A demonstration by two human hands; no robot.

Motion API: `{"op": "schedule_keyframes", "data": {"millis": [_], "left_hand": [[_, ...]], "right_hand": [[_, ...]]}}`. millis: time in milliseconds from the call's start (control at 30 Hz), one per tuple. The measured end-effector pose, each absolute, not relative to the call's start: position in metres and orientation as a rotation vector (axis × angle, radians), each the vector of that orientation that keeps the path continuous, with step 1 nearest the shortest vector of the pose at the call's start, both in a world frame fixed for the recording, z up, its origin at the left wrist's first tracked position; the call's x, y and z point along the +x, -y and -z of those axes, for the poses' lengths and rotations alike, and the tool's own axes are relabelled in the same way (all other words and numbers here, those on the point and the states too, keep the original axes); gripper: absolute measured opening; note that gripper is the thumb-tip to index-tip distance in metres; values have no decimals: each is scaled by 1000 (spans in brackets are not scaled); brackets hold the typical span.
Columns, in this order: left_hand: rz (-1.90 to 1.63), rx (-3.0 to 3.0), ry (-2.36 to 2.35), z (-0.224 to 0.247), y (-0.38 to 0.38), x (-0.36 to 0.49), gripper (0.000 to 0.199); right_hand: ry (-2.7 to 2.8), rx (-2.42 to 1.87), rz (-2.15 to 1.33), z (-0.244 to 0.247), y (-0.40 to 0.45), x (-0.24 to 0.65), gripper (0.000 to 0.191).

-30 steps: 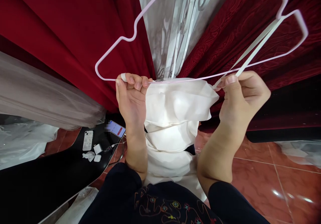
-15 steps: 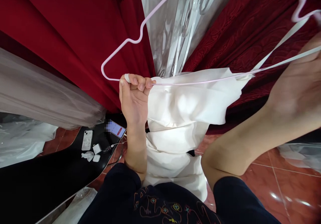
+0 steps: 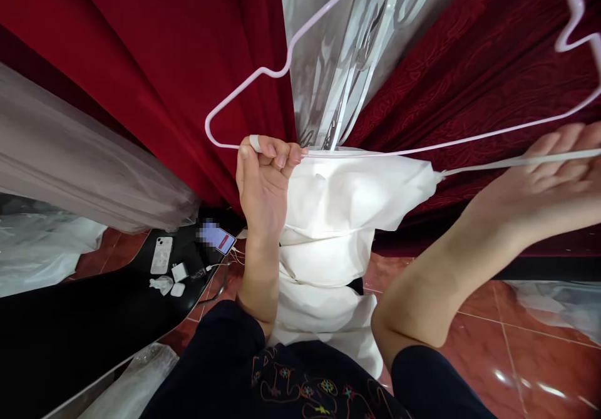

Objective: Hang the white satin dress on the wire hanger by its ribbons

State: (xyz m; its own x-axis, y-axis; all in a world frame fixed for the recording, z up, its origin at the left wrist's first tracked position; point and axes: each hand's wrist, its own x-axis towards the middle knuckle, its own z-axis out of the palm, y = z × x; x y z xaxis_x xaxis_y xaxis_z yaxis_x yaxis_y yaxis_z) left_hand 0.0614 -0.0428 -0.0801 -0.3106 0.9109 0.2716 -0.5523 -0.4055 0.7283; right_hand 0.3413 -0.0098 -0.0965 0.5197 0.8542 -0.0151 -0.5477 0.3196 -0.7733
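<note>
Around pink hanger (image 3: 404, 152), left hand (image 3: 263, 184) curled

Smooth hanger (image 3: 272, 73) (faintly glossy), matt cloth (image 3: 338, 201)

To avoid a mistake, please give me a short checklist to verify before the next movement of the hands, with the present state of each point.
1. Left hand closed on the pink hanger: ok.
2. Right hand fully in view: not ok, the picture's edge cuts it.
3. White strap firmly held by the right hand: cannot tell.
4. Visible strap clear of the hanger: ok, it runs below the lower bar.
5. White garment off the floor: cannot tell, its lower part is hidden.
6. Lit phone apart from the garment: ok.
</note>
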Motion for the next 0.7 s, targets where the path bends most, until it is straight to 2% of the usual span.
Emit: {"op": "schedule_keyframes", "data": {"millis": [33,100,267,500,700], "left_hand": [[-1871,829,-640,80,43,62,39],[-1874,841,-632,80,44,63,38],[-1932,933,-734,82,45,64,38],[-1866,913,-666,86,39,61,35],[-1863,898,-578,86,37,55,34]], "right_hand": [[383,-784,-724,102,11,337,41],[378,-826,-615,111,13,323,30],[696,-855,-915,106,16,272,40],[558,-670,-865,71,19,229,26],[423,-730,-816,89,15,239,23]]}}
